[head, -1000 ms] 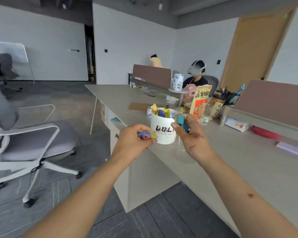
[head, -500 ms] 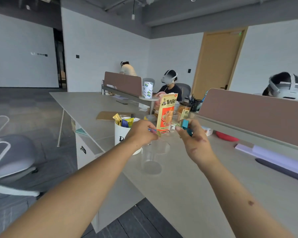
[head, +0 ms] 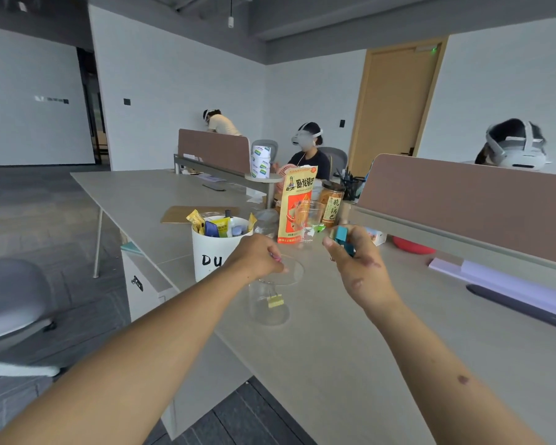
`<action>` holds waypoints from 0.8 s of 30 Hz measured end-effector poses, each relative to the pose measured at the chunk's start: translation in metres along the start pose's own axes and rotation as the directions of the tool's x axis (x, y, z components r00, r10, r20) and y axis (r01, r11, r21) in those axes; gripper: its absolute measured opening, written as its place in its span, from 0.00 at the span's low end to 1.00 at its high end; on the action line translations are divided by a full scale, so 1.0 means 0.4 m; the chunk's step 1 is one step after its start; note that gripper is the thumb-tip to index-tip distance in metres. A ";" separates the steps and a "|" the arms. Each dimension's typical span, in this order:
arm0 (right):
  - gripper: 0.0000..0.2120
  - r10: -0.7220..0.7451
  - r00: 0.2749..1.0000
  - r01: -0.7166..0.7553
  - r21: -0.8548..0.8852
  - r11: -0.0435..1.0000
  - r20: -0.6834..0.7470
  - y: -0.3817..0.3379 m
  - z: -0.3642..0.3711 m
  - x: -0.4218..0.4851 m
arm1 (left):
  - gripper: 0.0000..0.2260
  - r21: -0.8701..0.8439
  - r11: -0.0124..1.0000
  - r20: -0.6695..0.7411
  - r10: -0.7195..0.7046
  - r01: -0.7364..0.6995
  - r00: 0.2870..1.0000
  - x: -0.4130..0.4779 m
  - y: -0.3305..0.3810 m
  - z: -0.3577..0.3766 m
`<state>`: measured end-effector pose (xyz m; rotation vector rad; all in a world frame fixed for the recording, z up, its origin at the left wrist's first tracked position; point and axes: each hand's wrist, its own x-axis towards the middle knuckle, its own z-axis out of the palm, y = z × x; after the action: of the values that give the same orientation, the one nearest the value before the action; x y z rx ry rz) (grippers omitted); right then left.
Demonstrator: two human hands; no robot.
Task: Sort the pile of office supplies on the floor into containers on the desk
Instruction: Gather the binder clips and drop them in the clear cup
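- A clear cup [head: 268, 314] stands upright on the desk [head: 334, 364], just right of a white mug [head: 211, 255] stuffed with small packets.
- 1 yellow binder clip [head: 276, 301] is inside the cup, partway down. Its wire handles point up and to the left. The yellow body sits below them, its long axis nearly level with the right end a little higher. I cannot tell whether it touches the cup's wall.
- The left hand [head: 257, 258] is over the cup's rim, its grip curled together round a small pink thing [head: 277, 259] that is mostly hidden.
- The right hand [head: 357, 268] is above the desk, right of the cup and apart from it. Its grip is clamped on a teal clip [head: 341, 235], which stands nearly upright above the fingers.
- Behind the hands stand an orange snack bag [head: 297, 203] and a jar [head: 331, 203].
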<state>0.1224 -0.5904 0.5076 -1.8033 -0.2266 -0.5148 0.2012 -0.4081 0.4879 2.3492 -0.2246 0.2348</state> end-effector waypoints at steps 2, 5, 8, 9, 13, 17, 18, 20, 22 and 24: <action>0.07 -0.001 1.000 0.001 0.000 1.000 -0.003 0.007 0.002 0.004 | 0.09 0.017 1.000 0.005 0.008 -0.008 1.000 0.005 0.001 0.007; 0.08 0.000 1.000 0.000 0.008 1.000 -0.005 0.015 0.003 0.011 | 0.11 0.010 1.000 0.022 0.001 -0.001 1.000 0.011 0.001 0.019; 0.08 0.008 1.000 -0.008 -0.001 1.000 0.000 0.018 -0.001 0.016 | 0.11 0.023 1.000 0.027 0.008 -0.008 1.000 0.017 0.004 0.022; 0.08 0.008 1.000 -0.008 0.001 1.000 -0.001 0.019 -0.001 0.019 | 0.11 0.027 0.999 0.027 0.017 -0.018 0.999 0.016 0.007 0.019; 0.08 0.011 1.000 -0.011 0.006 1.000 -0.011 0.019 0.011 0.030 | 0.08 0.012 0.998 0.010 0.064 -0.064 0.998 0.009 0.016 -0.004; 0.08 0.012 1.000 -0.013 0.045 0.999 0.008 0.022 0.047 0.049 | 0.06 -0.021 0.996 -0.025 0.085 -0.086 0.996 -0.009 0.005 -0.032; 0.09 0.012 1.000 -0.013 0.057 0.998 0.016 0.024 0.061 0.057 | 0.06 -0.027 0.995 -0.039 0.091 -0.092 0.995 -0.015 -0.003 -0.040; 0.10 0.017 0.999 -0.020 0.079 0.997 0.039 0.025 0.091 0.074 | 0.08 -0.030 0.995 -0.073 0.094 -0.096 0.993 -0.026 -0.024 -0.052; 0.10 0.029 0.997 -0.036 0.110 0.993 0.071 0.028 0.128 0.091 | 0.08 -0.019 0.995 -0.112 0.097 -0.100 0.989 -0.037 -0.049 -0.057; 0.09 0.062 0.992 -0.075 0.118 0.990 0.107 0.034 0.165 0.108 | 0.09 -0.022 0.995 -0.134 0.097 -0.101 0.986 -0.049 -0.070 -0.058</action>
<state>0.1813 -0.5366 0.5013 -1.7143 -0.2606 -0.3517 0.1863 -0.3700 0.4806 2.2857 -0.2783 0.4322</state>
